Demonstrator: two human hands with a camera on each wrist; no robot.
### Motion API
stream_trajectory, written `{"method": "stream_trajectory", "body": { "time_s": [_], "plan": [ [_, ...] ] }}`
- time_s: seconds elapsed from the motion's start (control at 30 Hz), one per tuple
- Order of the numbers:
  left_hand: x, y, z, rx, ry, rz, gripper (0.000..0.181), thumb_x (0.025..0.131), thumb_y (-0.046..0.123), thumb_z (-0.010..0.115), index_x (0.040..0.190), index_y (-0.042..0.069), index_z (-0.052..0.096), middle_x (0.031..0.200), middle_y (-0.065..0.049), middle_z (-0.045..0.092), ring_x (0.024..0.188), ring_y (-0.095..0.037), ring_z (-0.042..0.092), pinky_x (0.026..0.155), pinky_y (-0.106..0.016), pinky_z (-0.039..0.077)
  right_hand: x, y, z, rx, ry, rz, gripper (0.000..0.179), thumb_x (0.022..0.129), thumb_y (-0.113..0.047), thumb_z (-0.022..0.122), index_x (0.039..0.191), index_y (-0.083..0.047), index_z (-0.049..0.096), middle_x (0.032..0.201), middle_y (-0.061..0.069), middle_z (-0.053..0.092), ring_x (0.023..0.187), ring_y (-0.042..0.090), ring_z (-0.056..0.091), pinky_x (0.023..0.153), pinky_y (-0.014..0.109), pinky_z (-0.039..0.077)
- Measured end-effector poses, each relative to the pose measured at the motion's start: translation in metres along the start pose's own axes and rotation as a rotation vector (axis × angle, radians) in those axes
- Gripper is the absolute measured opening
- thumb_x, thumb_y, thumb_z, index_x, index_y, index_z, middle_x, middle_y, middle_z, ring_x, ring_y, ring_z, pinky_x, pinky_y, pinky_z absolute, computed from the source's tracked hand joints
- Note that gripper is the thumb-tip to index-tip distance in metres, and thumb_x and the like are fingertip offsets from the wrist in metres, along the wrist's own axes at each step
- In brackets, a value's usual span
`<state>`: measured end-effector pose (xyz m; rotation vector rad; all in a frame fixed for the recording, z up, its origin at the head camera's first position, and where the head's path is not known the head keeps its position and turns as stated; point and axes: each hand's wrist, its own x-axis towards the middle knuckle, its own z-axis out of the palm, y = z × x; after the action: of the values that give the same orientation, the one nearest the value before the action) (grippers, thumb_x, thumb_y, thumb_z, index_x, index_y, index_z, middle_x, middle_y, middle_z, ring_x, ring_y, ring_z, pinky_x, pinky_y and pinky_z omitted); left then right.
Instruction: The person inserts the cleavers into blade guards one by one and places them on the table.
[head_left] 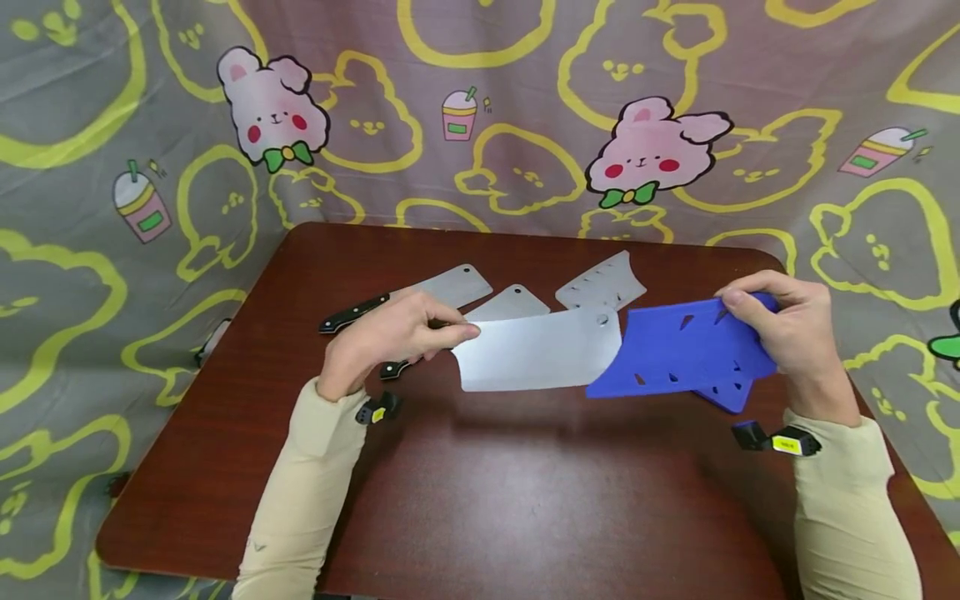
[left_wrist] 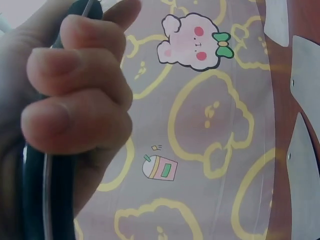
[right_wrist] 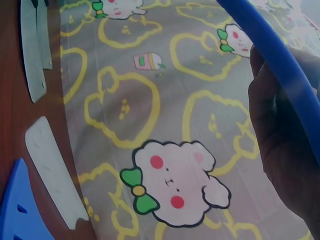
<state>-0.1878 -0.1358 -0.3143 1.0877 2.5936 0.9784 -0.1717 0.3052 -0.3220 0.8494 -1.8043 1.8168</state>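
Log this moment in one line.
left hand: grips cleaver; right hand: holds blue guard; cleaver: beside guard; table: two more cleavers, pale guard, another blue guard

Near glare on glossy reddish-brown table (head_left: 540, 508), soft shadow below broad silver metal cleaver (head_left: 536, 352), hazy wrist views

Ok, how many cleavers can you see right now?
3: the held cleaver in the left hand, the rear cleaver on the table, and the nearer cleaver beside it, partly hidden behind the held one. Others could be hidden.
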Motion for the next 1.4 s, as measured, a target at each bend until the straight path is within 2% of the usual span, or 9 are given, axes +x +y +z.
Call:
{"method": "stream_trajectory", "body": {
  "time_s": [0.1,0.3,0.53,0.67,0.9,1.0,1.13,1.4],
  "plan": [
    [0.001,0.002,0.002,0.006,-0.02,0.011,0.019,0.089,0.048,0.054,0.081,0.036,0.067,0.049,0.005,0.049,0.044,-0.008,0.048,0.049,-0.027,0.04,0.001,0.0,0.002,0.012,-0.013,-0.02,0.007,0.077,0.023,0.055,0.081,0.021,0.061,0.074,0.011,0.068,0.053,0.013,0.059,0.047,0.017,0.043],
    [0.004,0.005,0.005,0.003,-0.01,0.021,0.019,0.089,0.047,0.055,0.082,0.033,0.067,0.051,0.004,0.049,0.045,-0.008,0.048,0.051,-0.027,0.04,0.002,0.002,0.006,0.041,0.059,-0.036,0.005,0.076,0.023,0.056,0.079,0.023,0.06,0.072,0.011,0.068,0.056,0.013,0.06,0.05,0.017,0.045],
    [0.01,0.014,0.012,0.143,0.046,0.175,0.02,0.091,0.041,0.056,0.085,0.026,0.068,0.062,0.013,0.055,0.048,-0.002,0.04,0.052,-0.022,0.037,-0.002,0.002,0.018,-0.019,-0.001,-0.029,0.005,0.077,0.021,0.056,0.081,0.021,0.06,0.074,0.008,0.068,0.055,0.011,0.06,0.048,0.016,0.044],
    [0.009,0.016,0.012,0.166,0.077,0.152,0.021,0.09,0.041,0.057,0.078,0.025,0.065,0.059,0.012,0.049,0.049,-0.002,0.036,0.052,-0.021,0.034,-0.005,0.002,0.023,-0.066,0.031,-0.012,0.004,0.079,0.018,0.058,0.081,0.02,0.06,0.074,0.006,0.068,0.055,0.01,0.059,0.047,0.016,0.043],
    [0.006,0.021,0.012,0.178,0.139,0.141,0.026,0.091,0.042,0.055,0.072,0.023,0.059,0.052,0.011,0.034,0.045,-0.004,0.027,0.047,-0.023,0.027,-0.004,0.004,0.033,-0.032,0.107,0.016,0.005,0.079,0.018,0.057,0.082,0.021,0.059,0.076,0.007,0.068,0.06,0.012,0.06,0.052,0.017,0.046],
    [0.006,0.02,0.013,0.2,0.159,0.127,0.029,0.091,0.043,0.055,0.071,0.022,0.058,0.051,0.011,0.031,0.045,-0.004,0.026,0.046,-0.023,0.026,-0.003,0.004,0.035,-0.076,0.111,0.015,0.006,0.08,0.015,0.059,0.083,0.02,0.06,0.076,0.006,0.068,0.062,0.012,0.06,0.053,0.016,0.045],
    [0.008,0.018,0.013,0.206,0.153,0.114,0.029,0.091,0.043,0.055,0.07,0.022,0.057,0.052,0.01,0.032,0.045,-0.005,0.027,0.047,-0.023,0.026,-0.003,0.004,0.036,-0.121,0.104,0.022,0.006,0.08,0.014,0.059,0.084,0.018,0.06,0.077,0.004,0.068,0.062,0.011,0.059,0.054,0.016,0.045],
    [0.008,0.018,0.016,0.212,0.158,0.116,0.03,0.09,0.043,0.056,0.069,0.022,0.054,0.052,0.009,0.03,0.044,-0.006,0.024,0.045,-0.023,0.024,-0.005,0.007,0.035,-0.1,0.086,0.044,0.009,0.082,0.008,0.062,0.083,0.017,0.06,0.074,0.008,0.066,0.058,0.012,0.057,0.049,0.017,0.042]
  ]
}}
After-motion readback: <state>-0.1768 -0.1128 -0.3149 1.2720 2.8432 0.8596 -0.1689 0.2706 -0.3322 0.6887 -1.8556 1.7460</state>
